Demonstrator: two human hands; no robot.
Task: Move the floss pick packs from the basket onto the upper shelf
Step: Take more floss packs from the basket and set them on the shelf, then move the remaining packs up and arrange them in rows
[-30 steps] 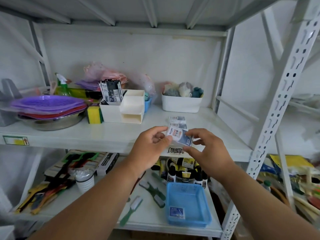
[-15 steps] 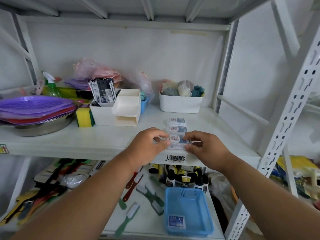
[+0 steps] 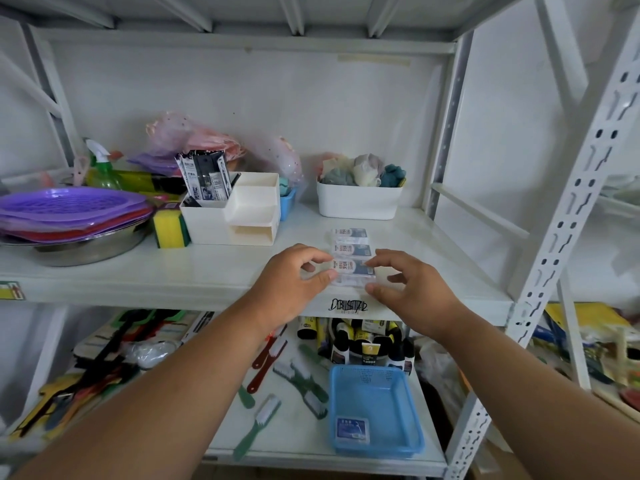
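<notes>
Three clear floss pick packs lie in a row on the white upper shelf (image 3: 207, 271), running from back to front. The nearest pack (image 3: 353, 270) sits close to the shelf's front edge. My left hand (image 3: 287, 282) pinches its left end and my right hand (image 3: 412, 289) pinches its right end. Behind it lie the second pack (image 3: 351, 250) and the third pack (image 3: 349, 232), both untouched. On the lower shelf stands the blue basket (image 3: 381, 393), with one more pack (image 3: 352, 427) lying flat in its front left corner.
A white organizer (image 3: 242, 216) and a yellow-green sponge (image 3: 169, 228) stand left of the row, with a white bin of cloths (image 3: 358, 202) behind it. Purple plates (image 3: 69, 209) fill the far left. Brushes (image 3: 301, 379) and dark bottles (image 3: 360, 344) surround the basket. A perforated upright (image 3: 571, 202) stands at right.
Both hands have carried the pack from the air down onto the shelf's front edge, in line with the other two packs. My view has shifted a little closer.
</notes>
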